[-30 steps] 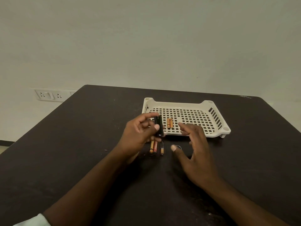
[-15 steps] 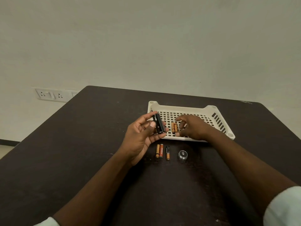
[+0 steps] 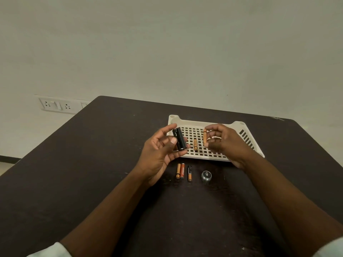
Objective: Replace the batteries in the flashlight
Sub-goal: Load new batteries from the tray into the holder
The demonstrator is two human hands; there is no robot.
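My left hand (image 3: 160, 149) grips the black flashlight body (image 3: 179, 138), held above the table near the tray's left edge. My right hand (image 3: 225, 140) pinches an orange battery (image 3: 204, 136) upright between thumb and fingers, above the white slotted tray (image 3: 246, 135). Another orange battery (image 3: 195, 145) lies in the tray between my hands. Three batteries (image 3: 182, 171) lie side by side on the dark table just in front of the tray. The flashlight's cap (image 3: 206, 176) sits to their right.
The dark table (image 3: 92, 173) stretches wide on both sides of my arms. A wall with a switch and socket panel (image 3: 55, 105) stands behind the table's far left corner.
My right hand reached into the tray, pinched one of the two orange batteries and lifted it. The left hand kept holding the flashlight body.
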